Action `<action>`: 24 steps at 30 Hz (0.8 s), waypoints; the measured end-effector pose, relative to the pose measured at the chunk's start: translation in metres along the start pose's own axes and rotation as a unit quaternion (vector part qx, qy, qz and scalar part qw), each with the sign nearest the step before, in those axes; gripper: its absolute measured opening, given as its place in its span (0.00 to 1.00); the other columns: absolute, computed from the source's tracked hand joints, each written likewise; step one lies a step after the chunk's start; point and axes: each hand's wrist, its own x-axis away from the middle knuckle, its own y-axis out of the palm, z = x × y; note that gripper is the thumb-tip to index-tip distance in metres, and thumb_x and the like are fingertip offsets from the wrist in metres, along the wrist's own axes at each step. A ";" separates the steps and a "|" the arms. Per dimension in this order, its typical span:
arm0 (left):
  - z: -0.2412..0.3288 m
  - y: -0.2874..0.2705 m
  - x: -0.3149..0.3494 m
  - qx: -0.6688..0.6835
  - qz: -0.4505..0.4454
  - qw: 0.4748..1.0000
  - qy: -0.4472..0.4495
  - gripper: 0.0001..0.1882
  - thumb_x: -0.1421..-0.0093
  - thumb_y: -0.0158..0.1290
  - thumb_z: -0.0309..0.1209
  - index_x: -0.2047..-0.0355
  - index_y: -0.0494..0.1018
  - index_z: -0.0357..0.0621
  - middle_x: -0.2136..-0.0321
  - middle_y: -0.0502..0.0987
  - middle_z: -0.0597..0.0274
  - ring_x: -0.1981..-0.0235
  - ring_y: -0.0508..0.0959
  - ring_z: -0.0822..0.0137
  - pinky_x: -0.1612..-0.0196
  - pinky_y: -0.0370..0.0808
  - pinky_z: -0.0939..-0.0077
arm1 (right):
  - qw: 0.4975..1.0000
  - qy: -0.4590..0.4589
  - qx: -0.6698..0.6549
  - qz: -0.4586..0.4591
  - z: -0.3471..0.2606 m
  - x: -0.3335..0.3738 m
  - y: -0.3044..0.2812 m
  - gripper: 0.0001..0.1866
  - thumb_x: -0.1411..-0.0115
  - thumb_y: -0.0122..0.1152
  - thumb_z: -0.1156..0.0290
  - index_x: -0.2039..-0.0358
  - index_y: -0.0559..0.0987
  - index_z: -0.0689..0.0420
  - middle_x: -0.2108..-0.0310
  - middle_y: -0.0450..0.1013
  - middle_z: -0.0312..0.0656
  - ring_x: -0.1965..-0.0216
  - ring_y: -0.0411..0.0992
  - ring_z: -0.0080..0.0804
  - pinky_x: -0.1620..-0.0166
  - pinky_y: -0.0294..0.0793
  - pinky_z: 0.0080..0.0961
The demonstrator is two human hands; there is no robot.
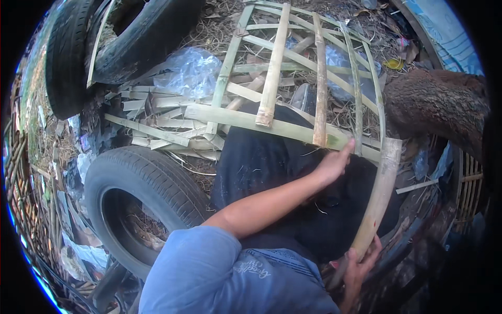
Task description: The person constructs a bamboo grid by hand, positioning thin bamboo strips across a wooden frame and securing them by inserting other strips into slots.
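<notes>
A woven frame of split bamboo strips (277, 57) lies tilted across my lap, its near end resting over my dark-clothed legs. My left hand (335, 163) grips the near crosswise slat (240, 118) close to its right end, a finger showing on top; the rest of the fingers are partly hidden. Low on the right, my right hand (361, 268) is closed around the lower part of a thick, pale bamboo piece (384, 183). That piece slants upward, its top end beside the frame's near right corner. I cannot make out whether they touch.
A tyre (151, 167) lies at my left, with more tyres (141, 47) at the far left. Loose bamboo strips (167, 123) and clear plastic (191, 73) litter the ground beyond. A rough log (439, 102) stands close on the right.
</notes>
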 end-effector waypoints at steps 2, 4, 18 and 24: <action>0.004 0.003 0.025 -0.003 -0.072 0.997 0.013 0.24 0.33 0.41 0.57 0.74 0.62 0.52 0.78 0.59 0.75 0.77 0.58 0.79 0.69 0.61 0.82 | 0.997 -0.036 -0.007 0.064 0.001 0.000 0.001 0.38 0.49 0.64 0.70 0.39 0.59 0.62 0.52 0.68 0.51 0.56 0.69 0.36 0.51 0.68 0.31; 0.009 -0.013 0.069 -0.059 -0.168 0.981 0.081 0.17 0.33 0.50 0.45 0.67 0.65 0.43 0.76 0.62 0.73 0.74 0.60 0.80 0.69 0.61 0.83 | 0.994 -0.079 0.062 0.054 0.022 0.003 -0.021 0.38 0.49 0.62 0.75 0.38 0.58 0.60 0.49 0.66 0.50 0.51 0.68 0.41 0.50 0.70 0.34; 0.100 -0.341 0.133 -0.353 0.247 0.899 -0.075 0.26 0.35 0.44 0.52 0.51 0.73 0.44 0.63 0.77 0.65 0.66 0.75 0.73 0.63 0.68 0.74 | 0.899 -0.067 0.369 -0.227 0.007 0.026 -0.011 0.37 0.63 0.76 0.73 0.50 0.71 0.58 0.54 0.73 0.50 0.55 0.73 0.49 0.52 0.72 0.38; 0.089 -0.353 0.105 -0.352 0.172 0.911 -0.126 0.24 0.38 0.47 0.37 0.44 0.67 0.43 0.50 0.75 0.61 0.57 0.75 0.64 0.54 0.70 0.65 | 0.896 -0.117 0.384 -0.191 0.040 0.007 -0.018 0.35 0.65 0.78 0.69 0.53 0.74 0.58 0.63 0.73 0.48 0.62 0.73 0.49 0.58 0.74 0.38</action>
